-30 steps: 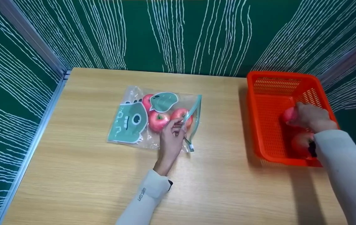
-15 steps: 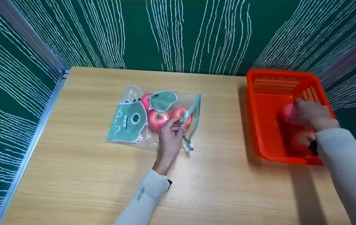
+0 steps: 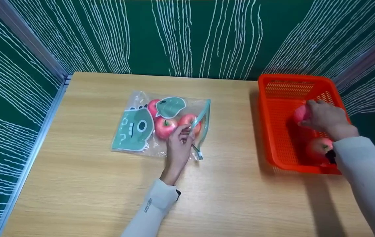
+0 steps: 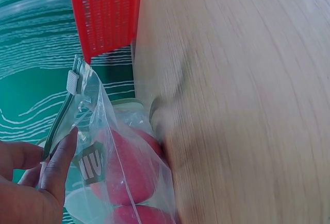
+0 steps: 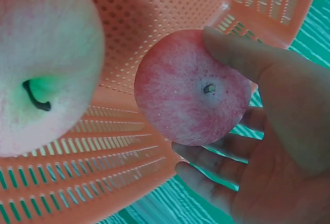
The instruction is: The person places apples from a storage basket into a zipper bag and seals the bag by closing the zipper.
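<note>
My left hand (image 3: 179, 144) pinches the green zip edge of a clear zip bag (image 3: 133, 130) printed with a green cartoon monster. Inside that bag lie three red apples (image 3: 165, 127). In the left wrist view the thumb and fingers hold the bag's lip, with the white slider (image 4: 72, 82) beyond them. Over in the red basket (image 3: 265, 131), my right hand (image 3: 327, 118) grips an apple (image 5: 188, 90), thumb on one side and fingers curled under the other. A second apple (image 3: 318, 149) with a dark stem sits in the basket near my right wrist.
The basket stands at the right of the wooden table (image 3: 85, 191), near its back edge. Green walls (image 3: 200, 36) with white wavy lines enclose the table behind and at both sides.
My right hand has moved slightly up and away with the apple in its grip, showing more of the other apple. The left hand keeps its pinch on the bag.
</note>
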Tool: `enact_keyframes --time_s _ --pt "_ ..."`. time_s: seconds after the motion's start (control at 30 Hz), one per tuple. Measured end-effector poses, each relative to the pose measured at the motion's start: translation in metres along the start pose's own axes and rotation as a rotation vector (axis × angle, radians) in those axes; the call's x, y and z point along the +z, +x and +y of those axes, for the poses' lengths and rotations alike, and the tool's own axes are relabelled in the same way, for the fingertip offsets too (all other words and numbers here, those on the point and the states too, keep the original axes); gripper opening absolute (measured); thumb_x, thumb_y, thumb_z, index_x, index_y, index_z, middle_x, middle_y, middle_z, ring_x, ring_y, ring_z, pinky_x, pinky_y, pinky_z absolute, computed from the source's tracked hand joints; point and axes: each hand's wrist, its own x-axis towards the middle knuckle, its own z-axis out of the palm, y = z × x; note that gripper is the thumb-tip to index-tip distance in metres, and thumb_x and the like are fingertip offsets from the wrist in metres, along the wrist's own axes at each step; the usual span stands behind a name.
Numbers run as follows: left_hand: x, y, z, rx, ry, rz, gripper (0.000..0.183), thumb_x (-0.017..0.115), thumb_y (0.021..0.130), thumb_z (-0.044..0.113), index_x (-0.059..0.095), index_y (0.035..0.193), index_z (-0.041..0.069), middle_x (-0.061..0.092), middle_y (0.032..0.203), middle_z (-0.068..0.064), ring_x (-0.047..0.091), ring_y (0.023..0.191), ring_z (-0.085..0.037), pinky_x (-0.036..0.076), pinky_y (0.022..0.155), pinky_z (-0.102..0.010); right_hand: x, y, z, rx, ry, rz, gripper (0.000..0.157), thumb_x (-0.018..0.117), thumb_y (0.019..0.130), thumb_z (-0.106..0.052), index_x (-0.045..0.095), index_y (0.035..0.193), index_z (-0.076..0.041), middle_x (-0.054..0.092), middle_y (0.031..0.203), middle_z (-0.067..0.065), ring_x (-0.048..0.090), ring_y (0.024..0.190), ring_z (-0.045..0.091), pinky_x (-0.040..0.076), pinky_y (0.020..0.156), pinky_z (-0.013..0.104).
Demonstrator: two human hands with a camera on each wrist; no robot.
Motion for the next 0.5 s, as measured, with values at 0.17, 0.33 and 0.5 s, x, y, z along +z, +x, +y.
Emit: enact_keyframes --time_s 0.17,0.33,0.5 --pt "0.0 0.0 0.0 0.009 -0.013 0.0 0.032 0.067 0.095 -0.01 0.069 0.126 -0.003 0.071 0.11 -0.018 0.074 0.091 -0.028 0.065 0.077 -0.029 -0.003 -0.001 -0.01 -0.019 -0.032 0.021 0.078 0.09 0.084 -0.026 0.045 0.141 0.002 0.056 0.122 0.032 0.055 0.103 0.053 0.05 0.093 0.078" --pt "0.0 0.0 -0.001 0.037 -0.015 0.006 0.03 0.068 0.094 -0.011 0.068 0.124 -0.006 0.071 0.11 -0.022 0.075 0.092 -0.037 0.065 0.076 -0.031 -0.003 -0.003 -0.023 -0.039 -0.075 0.062 0.079 0.092 0.08 -0.021 0.046 0.14 0.002 0.056 0.123 0.033 0.054 0.106 0.055 0.049 0.093 0.079" --pt "0.0 -0.001 -0.001 0.029 0.006 0.0 0.031 0.068 0.095 -0.01 0.068 0.126 -0.004 0.072 0.111 -0.019 0.075 0.092 -0.034 0.065 0.076 -0.03 -0.003 -0.007 -0.032 -0.076 -0.106 0.104 0.08 0.093 0.079 -0.018 0.047 0.14 0.002 0.056 0.124 0.033 0.052 0.108 0.055 0.048 0.094 0.08"
